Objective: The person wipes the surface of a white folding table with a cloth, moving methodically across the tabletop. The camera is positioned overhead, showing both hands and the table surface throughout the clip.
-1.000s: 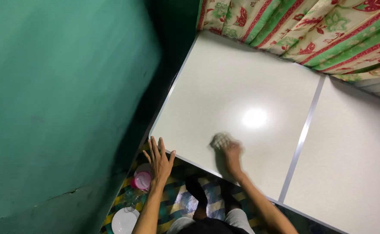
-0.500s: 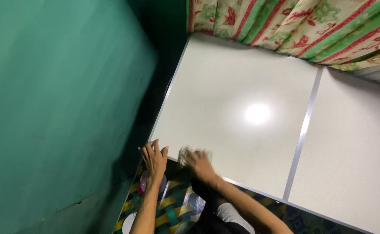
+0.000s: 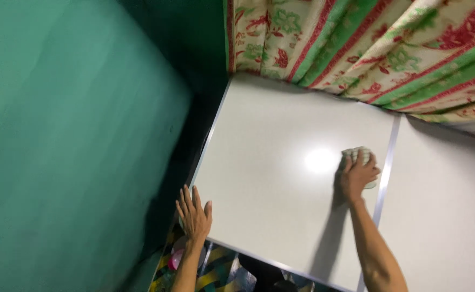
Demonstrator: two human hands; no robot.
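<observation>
Right hand point(image 3: 358, 176) presses a pale checked cloth point(image 3: 356, 156) flat on the white bench point(image 3: 270, 162) near its metal seam, left hand point(image 3: 194, 215) spread wide at the corner.

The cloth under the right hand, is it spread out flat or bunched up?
Bunched up. The cloth is a small wad under the right hand, pressed on the white table.

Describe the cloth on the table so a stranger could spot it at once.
Start at the white table that stands between the green wall and the flowered curtain. Follow the metal seam that splits the top; just left of it, beside the bright glare, the right hand presses on the cloth. It is small, pale and checked, the only loose item on the tabletop.
</observation>
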